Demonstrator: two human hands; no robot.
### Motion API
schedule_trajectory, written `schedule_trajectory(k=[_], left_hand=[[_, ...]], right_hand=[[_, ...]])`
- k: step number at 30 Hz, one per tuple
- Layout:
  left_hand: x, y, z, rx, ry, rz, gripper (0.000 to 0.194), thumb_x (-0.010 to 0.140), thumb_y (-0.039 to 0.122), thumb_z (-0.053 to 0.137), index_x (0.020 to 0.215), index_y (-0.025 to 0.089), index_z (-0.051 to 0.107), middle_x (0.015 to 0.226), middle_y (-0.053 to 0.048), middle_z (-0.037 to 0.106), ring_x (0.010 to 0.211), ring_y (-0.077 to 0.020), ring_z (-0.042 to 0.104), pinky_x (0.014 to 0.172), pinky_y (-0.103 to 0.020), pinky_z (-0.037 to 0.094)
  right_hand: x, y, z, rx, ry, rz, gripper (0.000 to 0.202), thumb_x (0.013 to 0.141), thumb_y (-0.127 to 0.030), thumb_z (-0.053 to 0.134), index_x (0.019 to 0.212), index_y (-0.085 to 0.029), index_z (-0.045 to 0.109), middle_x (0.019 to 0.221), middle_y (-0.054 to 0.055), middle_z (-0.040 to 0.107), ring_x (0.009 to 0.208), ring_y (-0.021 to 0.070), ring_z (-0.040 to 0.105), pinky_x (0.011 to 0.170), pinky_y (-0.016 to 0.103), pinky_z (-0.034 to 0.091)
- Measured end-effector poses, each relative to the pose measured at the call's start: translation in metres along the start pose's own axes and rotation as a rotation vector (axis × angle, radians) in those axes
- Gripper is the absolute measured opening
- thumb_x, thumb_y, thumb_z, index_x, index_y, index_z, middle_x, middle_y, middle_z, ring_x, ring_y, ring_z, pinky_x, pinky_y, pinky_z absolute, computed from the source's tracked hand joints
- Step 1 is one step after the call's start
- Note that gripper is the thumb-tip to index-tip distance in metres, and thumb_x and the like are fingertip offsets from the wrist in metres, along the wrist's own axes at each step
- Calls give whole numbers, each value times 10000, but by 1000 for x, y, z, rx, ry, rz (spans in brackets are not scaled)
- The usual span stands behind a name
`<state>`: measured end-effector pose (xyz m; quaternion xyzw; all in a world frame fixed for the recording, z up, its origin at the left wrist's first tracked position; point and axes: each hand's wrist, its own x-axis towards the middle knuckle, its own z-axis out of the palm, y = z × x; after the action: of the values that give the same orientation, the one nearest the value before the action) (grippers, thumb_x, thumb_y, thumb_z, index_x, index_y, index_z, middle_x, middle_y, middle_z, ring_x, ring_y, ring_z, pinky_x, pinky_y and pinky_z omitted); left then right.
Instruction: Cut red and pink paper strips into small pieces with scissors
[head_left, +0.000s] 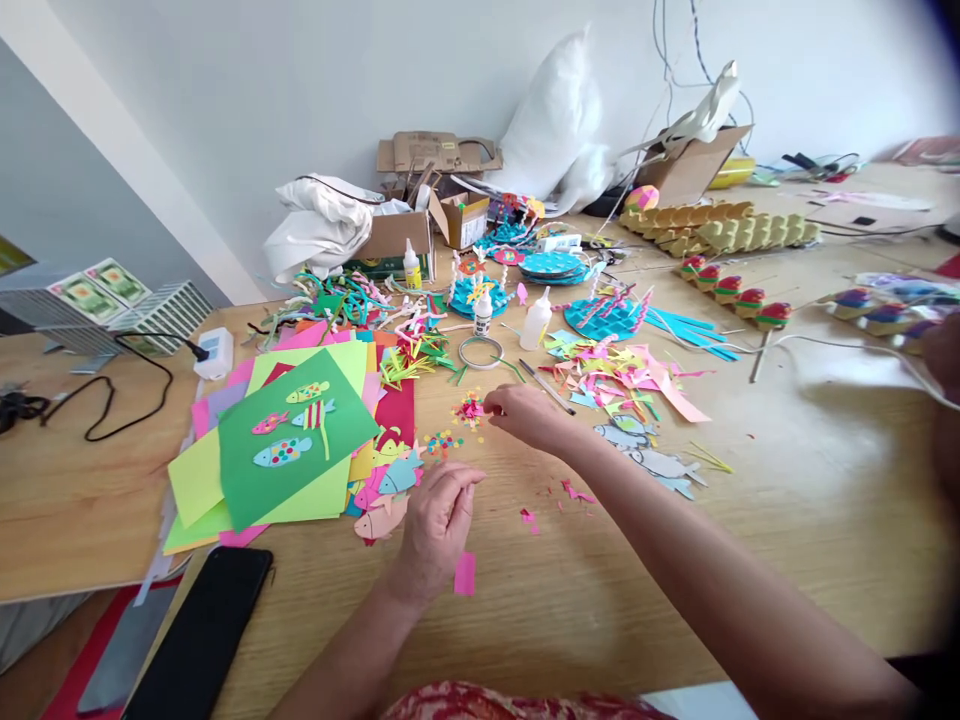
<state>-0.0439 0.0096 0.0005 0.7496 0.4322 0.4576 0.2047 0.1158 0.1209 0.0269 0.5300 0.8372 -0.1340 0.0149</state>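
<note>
My right hand (529, 415) reaches out to a small heap of pink paper bits (470, 410), fingertips bent down together at its right edge; what they hold, if anything, is hidden. My left hand (437, 520) hovers nearer to me with fingers curled and thumb against them; no held thing shows. Beside it lie cut-out paper fish (401, 472) and a pink paper strip (465, 574). Small coloured paper dots (442, 443) are scattered between the hands and the fish. On the left, a green sheet (251, 445) carries several decorated fish.
Glue bottles (535, 322), a tape ring (481, 352) and a pen (547, 387) stand or lie beyond my hands. Paper scraps (611, 370) and grey fish (660, 463) are to the right. A black phone (206, 630) lies front left. Egg cartons (757, 235) and boxes (394, 240) line the back.
</note>
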Motion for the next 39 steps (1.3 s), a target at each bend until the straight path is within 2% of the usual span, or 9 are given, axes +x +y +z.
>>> schedule_trajectory(k=[5,8,10,18,30,35,39], left_hand=[[-1,-2,4,22,-24,40,193,784,59,427,889,167,548,828,-41,593,815,-126,544,733,-260,448],[-1,-1,4,42,-25,64,191,786,65,427,889,171,547,833,-40,594,818,-128,543,737,-264,448],[-1,-2,4,59,-33,75,188,789,69,421,883,170,548,836,-44,592,824,-132,541,743,-272,447],[-3,-13,6,136,-47,60,170,796,85,415,857,166,551,810,-42,592,794,-133,546,736,-283,449],[-3,-13,6,131,-43,52,166,794,91,422,860,157,559,807,-42,596,790,-129,548,738,-271,447],[-3,-15,6,127,-52,32,162,797,94,422,859,158,558,799,-39,590,785,-128,543,723,-264,445],[-3,-15,5,118,-60,24,161,794,87,427,865,158,553,804,-38,590,790,-126,540,735,-265,439]], right_hand=[[-65,-5,5,77,-76,-61,146,716,-222,533,823,-207,632,815,24,654,757,155,578,600,210,359],[-97,-9,17,112,-93,-72,224,720,-218,529,935,-210,588,895,24,635,737,133,577,579,193,359],[-108,-10,25,123,-91,-84,262,727,-220,521,986,-210,559,941,35,611,751,137,573,576,197,355],[-105,-7,44,101,-81,-104,139,766,-204,480,851,-200,590,871,27,601,755,146,563,583,210,332],[-104,-11,49,38,-107,-33,170,792,-161,441,838,-178,604,878,63,611,745,160,580,595,221,354],[-104,-7,44,55,-97,-13,182,798,-154,412,836,-178,588,861,49,618,749,145,576,617,213,359],[-108,-5,39,61,-99,-17,169,811,-215,419,863,-190,578,872,36,615,768,136,572,635,206,362]])
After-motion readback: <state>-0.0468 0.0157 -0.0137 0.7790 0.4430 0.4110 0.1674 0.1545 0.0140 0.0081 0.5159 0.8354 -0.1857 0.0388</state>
